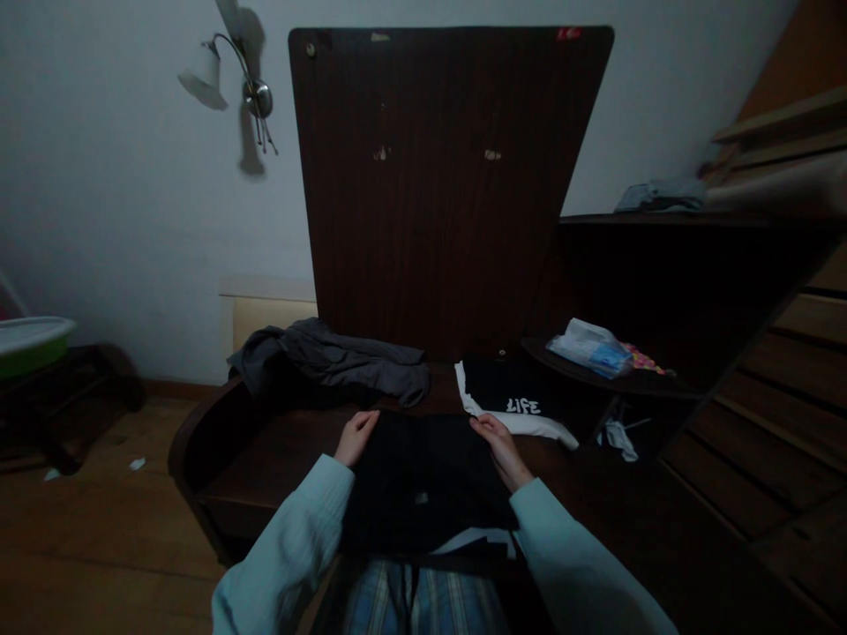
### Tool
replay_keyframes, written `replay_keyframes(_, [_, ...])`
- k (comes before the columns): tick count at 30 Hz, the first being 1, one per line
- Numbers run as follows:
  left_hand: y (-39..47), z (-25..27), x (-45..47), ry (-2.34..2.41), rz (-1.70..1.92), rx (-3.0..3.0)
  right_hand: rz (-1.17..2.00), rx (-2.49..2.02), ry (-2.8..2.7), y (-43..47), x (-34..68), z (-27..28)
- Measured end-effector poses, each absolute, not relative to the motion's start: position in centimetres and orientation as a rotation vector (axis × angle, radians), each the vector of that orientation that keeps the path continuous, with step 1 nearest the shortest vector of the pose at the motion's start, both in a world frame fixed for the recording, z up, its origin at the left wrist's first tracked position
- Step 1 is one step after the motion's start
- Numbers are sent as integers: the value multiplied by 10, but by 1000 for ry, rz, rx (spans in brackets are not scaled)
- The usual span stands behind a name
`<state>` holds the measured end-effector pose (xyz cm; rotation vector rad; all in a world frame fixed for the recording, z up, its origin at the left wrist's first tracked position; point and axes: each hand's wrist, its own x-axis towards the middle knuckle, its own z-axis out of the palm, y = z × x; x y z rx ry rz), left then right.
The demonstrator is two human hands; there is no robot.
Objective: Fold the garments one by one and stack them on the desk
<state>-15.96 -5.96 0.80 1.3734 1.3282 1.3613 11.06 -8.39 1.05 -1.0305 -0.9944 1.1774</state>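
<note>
Below the upright brown board (437, 203), and roughly centred on it, a black cloth (430, 467) is spread between the person's two hands. Left hand (357, 437): fingers pinch the far left corner. Right hand (501, 448): fingers pinch the far right corner. At the board's foot, toward the left, a crumpled grey garment (337, 357) lies on the bench (258, 450); toward the right lies a black-and-white garment (522, 397) with white lettering. Right of the board, a plastic bag (591, 347) rests on a shelf (641, 381).
</note>
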Motion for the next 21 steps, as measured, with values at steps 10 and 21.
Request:
replay_keyframes(10, [-56,1,-160,1122,1209,1078,1209,-993,-934,-83,109,11])
replay_keyframes(21, [-57,5,-162,1165,1261,1282,1191,-1000,-944,-84,110,14])
